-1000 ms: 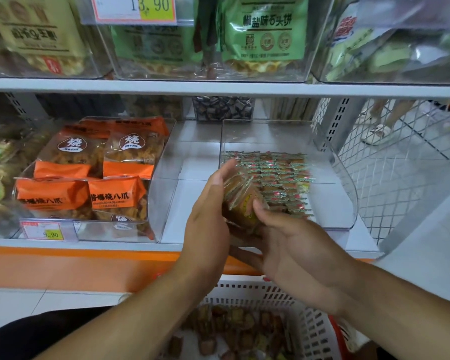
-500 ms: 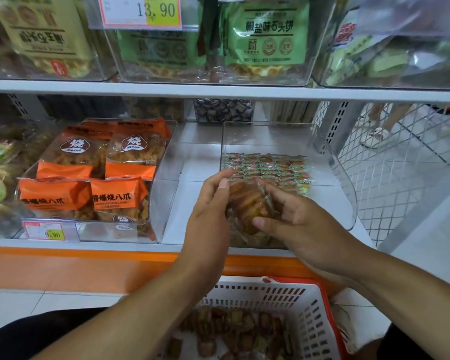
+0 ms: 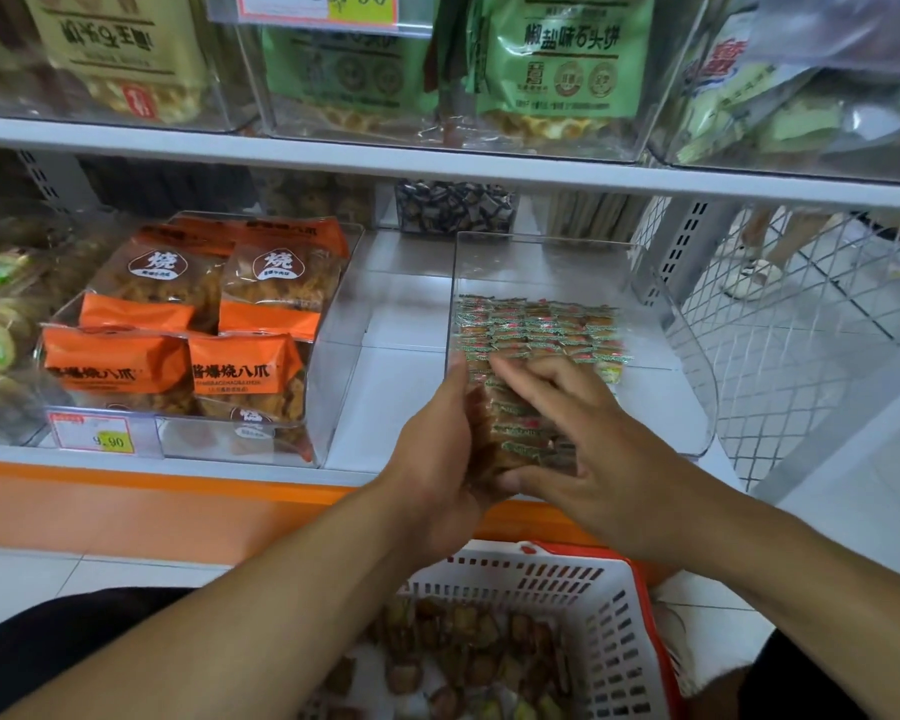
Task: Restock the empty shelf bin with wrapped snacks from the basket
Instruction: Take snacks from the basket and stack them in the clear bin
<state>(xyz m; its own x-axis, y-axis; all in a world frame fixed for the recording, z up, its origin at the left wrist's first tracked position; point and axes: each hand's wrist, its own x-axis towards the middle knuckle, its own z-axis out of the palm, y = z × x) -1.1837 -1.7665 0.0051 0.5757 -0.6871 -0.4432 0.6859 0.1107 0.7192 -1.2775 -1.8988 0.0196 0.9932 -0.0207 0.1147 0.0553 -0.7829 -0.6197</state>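
Observation:
A clear shelf bin (image 3: 692,397) stands on the lower shelf with neat rows of small wrapped snacks (image 3: 536,324) across its back half. At the bin's front left, a stack of wrapped snacks (image 3: 520,433) is held between both hands. My left hand (image 3: 437,459) cups the stack's left side, fingers curled under it. My right hand (image 3: 583,439) lies over the stack with straight fingers and its thumb below. The white basket (image 3: 609,615) with a red rim sits below the shelf, holding several loose wrapped snacks (image 3: 463,652).
A clear bin of orange snack bags (image 3: 178,345) stands to the left, with a bare shelf gap between the bins. The upper shelf (image 3: 437,168) overhangs closely. A white wire mesh panel (image 3: 801,330) closes the right side. An orange shelf edge (image 3: 152,506) runs in front.
Both hands have carried the stack of snacks forward and down from above the shelf edge into the bin's front left, and the right hand has flattened over it.

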